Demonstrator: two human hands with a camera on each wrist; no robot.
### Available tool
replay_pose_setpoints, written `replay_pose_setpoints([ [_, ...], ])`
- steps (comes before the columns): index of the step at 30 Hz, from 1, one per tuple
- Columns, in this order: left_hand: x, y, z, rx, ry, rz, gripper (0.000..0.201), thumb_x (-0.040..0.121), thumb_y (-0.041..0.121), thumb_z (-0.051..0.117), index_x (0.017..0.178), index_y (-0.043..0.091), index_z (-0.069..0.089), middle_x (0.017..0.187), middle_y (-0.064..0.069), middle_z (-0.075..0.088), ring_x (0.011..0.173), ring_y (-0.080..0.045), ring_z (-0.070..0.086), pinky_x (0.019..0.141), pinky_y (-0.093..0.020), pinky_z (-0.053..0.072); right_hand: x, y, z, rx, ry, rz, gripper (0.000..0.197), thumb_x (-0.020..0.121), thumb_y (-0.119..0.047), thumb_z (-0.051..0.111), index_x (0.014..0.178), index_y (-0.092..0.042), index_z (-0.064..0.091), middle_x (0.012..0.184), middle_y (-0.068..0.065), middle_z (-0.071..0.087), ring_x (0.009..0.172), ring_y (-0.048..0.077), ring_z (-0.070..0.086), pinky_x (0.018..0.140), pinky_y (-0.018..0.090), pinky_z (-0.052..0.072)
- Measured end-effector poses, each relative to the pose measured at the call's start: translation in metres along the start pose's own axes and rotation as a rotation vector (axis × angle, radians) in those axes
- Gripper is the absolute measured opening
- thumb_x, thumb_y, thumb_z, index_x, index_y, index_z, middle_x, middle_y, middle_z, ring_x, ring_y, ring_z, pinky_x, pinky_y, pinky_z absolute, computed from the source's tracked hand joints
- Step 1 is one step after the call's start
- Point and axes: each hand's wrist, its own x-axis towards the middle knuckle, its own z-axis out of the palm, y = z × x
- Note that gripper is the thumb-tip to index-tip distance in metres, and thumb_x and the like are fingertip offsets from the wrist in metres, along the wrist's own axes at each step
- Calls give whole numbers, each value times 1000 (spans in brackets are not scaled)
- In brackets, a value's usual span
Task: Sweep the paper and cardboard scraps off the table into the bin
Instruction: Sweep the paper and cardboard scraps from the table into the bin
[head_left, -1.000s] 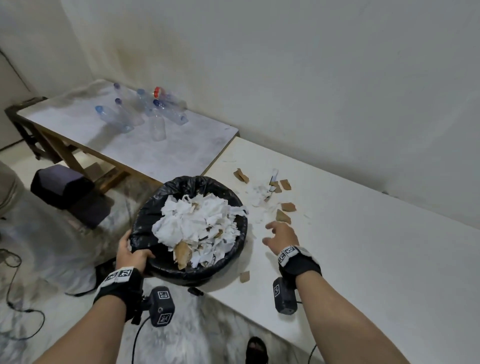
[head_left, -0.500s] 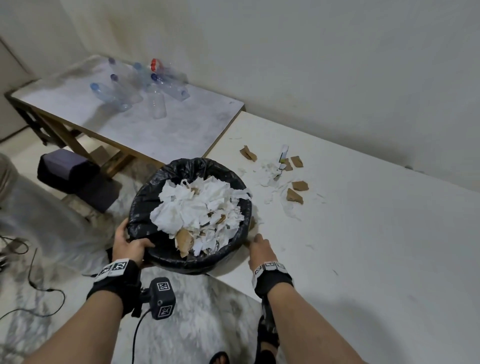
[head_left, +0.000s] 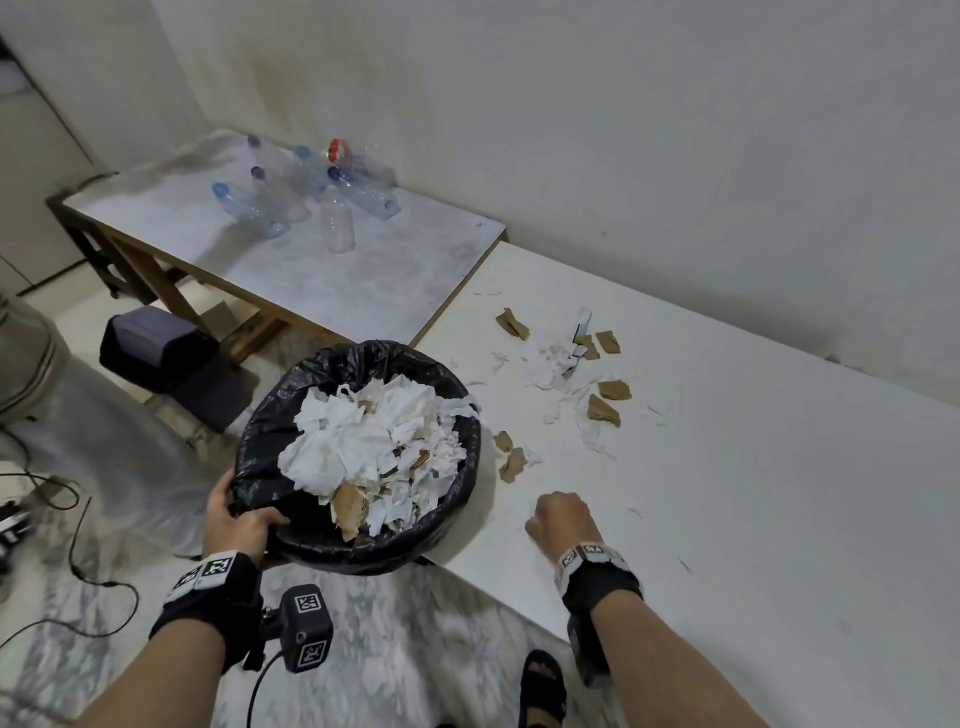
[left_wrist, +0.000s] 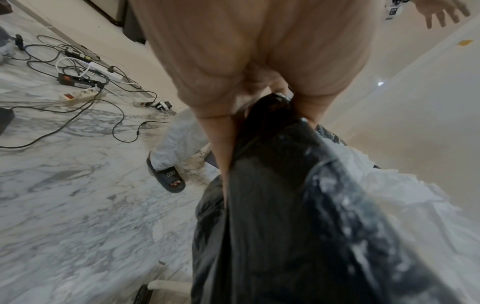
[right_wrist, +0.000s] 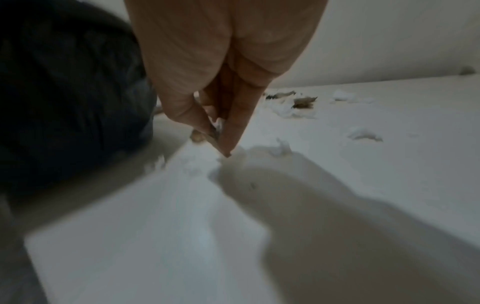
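The bin (head_left: 322, 545), lined with a black bag, is heaped with white paper and cardboard and sits against the white table's (head_left: 753, 493) left edge. My left hand (head_left: 239, 519) grips its near rim, thumb inside the bag (left_wrist: 285, 205). My right hand (head_left: 558, 519) is on the table just right of the bin, fingers pointing down with the tips at the surface (right_wrist: 221, 144); the view is blurred. Two cardboard scraps (head_left: 511, 462) lie just beyond it. More paper shreds (head_left: 550, 364) and cardboard pieces (head_left: 605, 410) are scattered farther back.
A lower grey-topped table (head_left: 337, 280) to the left carries several empty plastic bottles (head_left: 311, 197). A dark box (head_left: 156, 348) stands on the marble floor. Cables and power strips (left_wrist: 78, 82) lie on the floor, and a sandalled foot (head_left: 543, 686) shows below the table edge.
My right hand went from the scraps to the bin's rim at the table edge, then drew back right onto the table. The left hand kept its grip on the bin.
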Motion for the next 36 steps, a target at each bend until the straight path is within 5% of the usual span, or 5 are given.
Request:
replay_pose_setpoints([
  [6, 0, -4, -7, 19, 40, 6, 93, 67, -15, 61, 133, 48, 48, 134, -9, 55, 106, -44, 60, 74, -66, 56, -10, -41, -87, 540, 307, -104, 10, 76, -14, 67, 67, -9, 66, 59, 3, 65, 51, 8, 62, 53, 22, 50],
  [16, -12, 10, 1, -28, 65, 25, 94, 68, -17, 59, 141, 40, 43, 130, -1, 56, 104, -41, 61, 72, -63, 57, -18, -163, -102, 447, 99, -490, 23, 81, -19, 66, 103, -24, 65, 103, -6, 68, 91, 11, 62, 85, 27, 51],
  [22, -7, 19, 1, -59, 109, -3, 92, 69, -14, 59, 139, 43, 44, 126, 0, 56, 101, -41, 61, 71, -62, 58, 18, -117, -122, 579, 356, -293, 16, 83, -14, 61, 96, -20, 67, 98, -1, 69, 92, 16, 63, 86, 31, 52],
  [28, 2, 12, 10, -80, 132, -2, 94, 66, -15, 61, 137, 46, 45, 131, -4, 58, 105, -42, 62, 75, -64, 57, 57, -49, -68, 73, -143, -2, 88, 71, -36, 79, 143, -27, 28, 140, 10, 30, 127, 35, 39, 96, 42, 43],
  [36, 4, 13, 24, -98, 143, -6, 93, 68, -18, 56, 138, 42, 47, 132, -8, 58, 106, -44, 62, 74, -64, 57, 81, -35, -20, -61, -259, -55, 116, 61, -42, 82, 148, -33, 6, 152, 6, -3, 140, 40, 7, 105, 50, 35],
])
